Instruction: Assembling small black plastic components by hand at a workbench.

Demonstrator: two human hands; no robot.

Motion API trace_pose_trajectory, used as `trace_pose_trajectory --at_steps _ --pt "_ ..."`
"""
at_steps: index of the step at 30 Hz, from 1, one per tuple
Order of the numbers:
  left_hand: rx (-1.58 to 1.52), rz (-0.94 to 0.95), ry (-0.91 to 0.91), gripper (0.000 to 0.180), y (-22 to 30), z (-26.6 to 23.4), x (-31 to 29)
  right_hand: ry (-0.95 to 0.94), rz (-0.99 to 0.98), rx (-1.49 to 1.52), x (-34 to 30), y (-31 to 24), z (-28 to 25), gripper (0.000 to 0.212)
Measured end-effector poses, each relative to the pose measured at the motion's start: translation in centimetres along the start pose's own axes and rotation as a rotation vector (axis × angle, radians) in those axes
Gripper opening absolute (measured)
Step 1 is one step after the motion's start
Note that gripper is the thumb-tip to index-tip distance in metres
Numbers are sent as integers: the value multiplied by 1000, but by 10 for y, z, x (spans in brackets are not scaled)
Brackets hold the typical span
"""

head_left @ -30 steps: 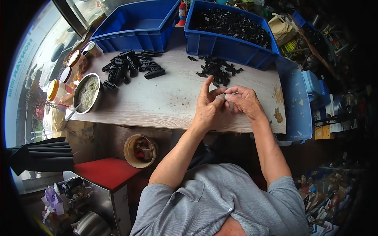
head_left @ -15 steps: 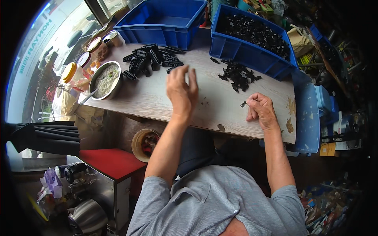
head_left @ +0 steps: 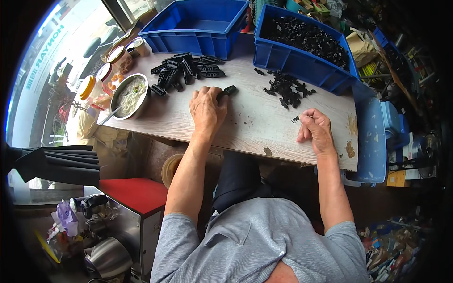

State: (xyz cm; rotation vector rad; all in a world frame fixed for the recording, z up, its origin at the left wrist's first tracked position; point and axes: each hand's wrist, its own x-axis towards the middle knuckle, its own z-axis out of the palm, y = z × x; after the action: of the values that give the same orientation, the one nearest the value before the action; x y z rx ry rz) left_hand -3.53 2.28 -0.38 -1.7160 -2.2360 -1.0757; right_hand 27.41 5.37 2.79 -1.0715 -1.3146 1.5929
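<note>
My left hand (head_left: 206, 109) rests low over the table, fingers curled round a long black plastic part (head_left: 229, 90) whose end sticks out at the right. Farther right, my right hand (head_left: 317, 128) pinches a tiny black plastic clip (head_left: 296, 119) between thumb and forefinger, just above the tabletop. Beyond my left hand lies a heap of long black plastic parts (head_left: 173, 75), like the held one. A loose pile of small black clips (head_left: 288, 89) is spread beyond my right hand.
A blue bin (head_left: 188, 41) stands at the back; another blue bin (head_left: 297, 65), heaped with small black pieces, is to its right. A steel bowl of noodles (head_left: 145, 104) and lidded jars (head_left: 92, 89) line the left side. The wooden table (head_left: 255, 137) has chipped edges.
My left hand has come down and left, and now has hold of a long black part. My right hand stays nearly in place with the clip.
</note>
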Motion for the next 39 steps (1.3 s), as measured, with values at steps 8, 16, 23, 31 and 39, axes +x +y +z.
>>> trace_pose_trajectory --at_steps 8,16,23,31,39 --pt "-586 -152 -74 20 32 -14 -23 35 -35 71 1 10 -3 17" --pt "-1312 -444 -298 22 80 -1 -58 22 -99 345 0 16 30 10" --pt "-1522 -514 -516 25 104 10 -65 31 -107 298 -2 14 42 11" --pt "-1494 -425 -504 22 110 15 -64 9 -113 211 -3 15 38 11" --pt "-1502 -615 -479 18 115 7 -56 -3 -76 170 0 16 37 10"
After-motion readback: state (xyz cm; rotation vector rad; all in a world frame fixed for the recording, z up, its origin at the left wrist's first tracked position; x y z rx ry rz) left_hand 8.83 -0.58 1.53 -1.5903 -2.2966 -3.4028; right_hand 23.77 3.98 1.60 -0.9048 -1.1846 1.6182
